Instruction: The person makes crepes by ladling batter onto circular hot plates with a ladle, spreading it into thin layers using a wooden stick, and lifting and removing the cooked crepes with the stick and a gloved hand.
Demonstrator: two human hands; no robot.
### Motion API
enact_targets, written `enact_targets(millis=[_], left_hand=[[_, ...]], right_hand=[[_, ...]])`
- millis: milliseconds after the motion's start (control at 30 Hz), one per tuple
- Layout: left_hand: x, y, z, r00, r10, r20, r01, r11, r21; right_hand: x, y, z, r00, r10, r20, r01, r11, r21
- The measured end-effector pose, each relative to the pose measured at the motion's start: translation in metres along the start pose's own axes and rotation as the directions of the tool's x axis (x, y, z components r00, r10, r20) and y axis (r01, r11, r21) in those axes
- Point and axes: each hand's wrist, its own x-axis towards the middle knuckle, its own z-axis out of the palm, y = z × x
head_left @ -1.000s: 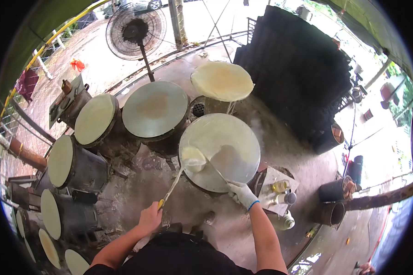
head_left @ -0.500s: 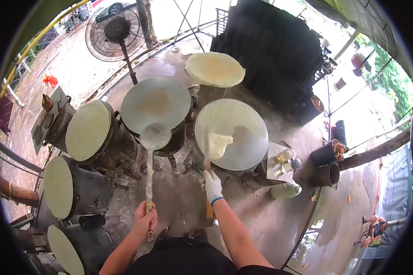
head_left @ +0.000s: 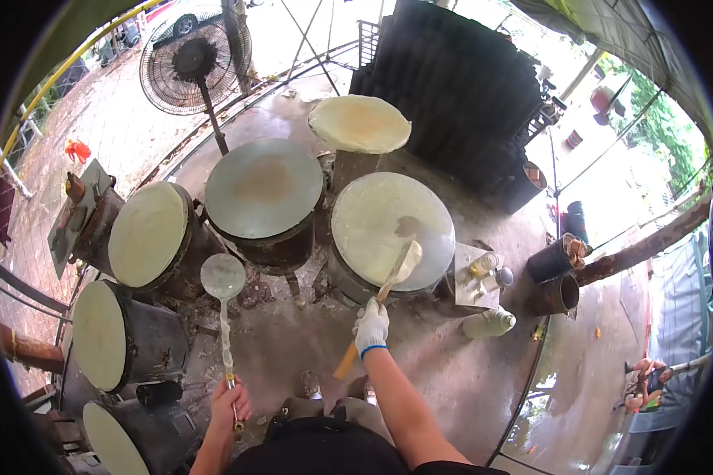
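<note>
My left hand (head_left: pixel 230 402) is closed around the handle of a long ladle (head_left: pixel 223 277). The ladle's round, batter-coated head is held out over the floor, left of the griddles. My right hand (head_left: pixel 371 326), in a white glove with a blue cuff, grips a long wooden spatula (head_left: pixel 396 273). Its blade rests on the near right part of a round griddle (head_left: pixel 438 273), against a thick lump of pale batter (head_left: pixel 408 265). A thin layer of batter (head_left: pixel 372 210) coats most of this griddle; a bare grey patch shows at the right.
Left of it stands a grey griddle (head_left: pixel 265 222) with a brownish centre. Batter-covered griddles on drums, such as one (head_left: pixel 149 237), curve down the left. A cooked round sheet (head_left: pixel 360 124) lies behind. Bottles (head_left: pixel 487 265) stand on a small stand at right; a fan (head_left: pixel 196 63) is at back left.
The ladle has moved left and toward me, away from the grey griddle. The spatula has swept right, pushing the lump with it, and batter covers more of the griddle.
</note>
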Motion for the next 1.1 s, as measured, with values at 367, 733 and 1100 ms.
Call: enact_targets(millis=[367, 733, 1100], left_hand=[[-0.001, -0.044, 0.11, 0.986, 0.038, 0.164, -0.018, 0.992, -0.122], [-0.008, -0.11, 0.244, 0.981, 0.063, 0.184, -0.019, 0.973, -0.232], [0.003, -0.127, 0.286, 0.992, 0.038, 0.12, -0.008, 0.969, -0.245]], right_hand=[[0.04, -0.019, -0.108, 0.896, -0.093, 0.434, 0.285, 0.869, -0.405], [0.078, -0.14, -0.23, 0.834, -0.106, 0.542, 0.498, 0.568, -0.655], [0.138, -0.169, -0.237, 0.436, -0.083, 0.896, 0.9, 0.058, -0.432]])
